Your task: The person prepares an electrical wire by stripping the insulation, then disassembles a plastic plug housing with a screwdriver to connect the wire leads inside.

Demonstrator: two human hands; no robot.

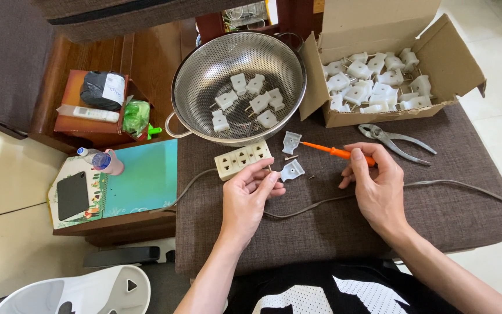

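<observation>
Centrally in the frame, the right hand (376, 186) grips an orange screwdriver (335, 152), its tip near a plug half (291, 142). The left hand (252, 195) pinches something too small to identify beside another plug half (292, 170) and a power strip (242, 159), whose cord (344, 197) passes beneath both hands and runs off the frame's right edge.

The screwdriver (335, 152) has an orange handle. The socket strip (243, 159) is cream, its cord (321, 203) grey. The plug halves (292, 170) beside it are pale grey-white, like the plugs (379, 81) in the brown cardboard box (457, 61) and those in the shiny steel colander (204, 75), whose wall is dotted all over with small holes. The cushion (448, 209) is dark brown with a woven fleck. The pliers (396, 139) are dull silver. The board (146, 174) is teal, the phone (72, 195) black, the bag (136, 116) green.
</observation>
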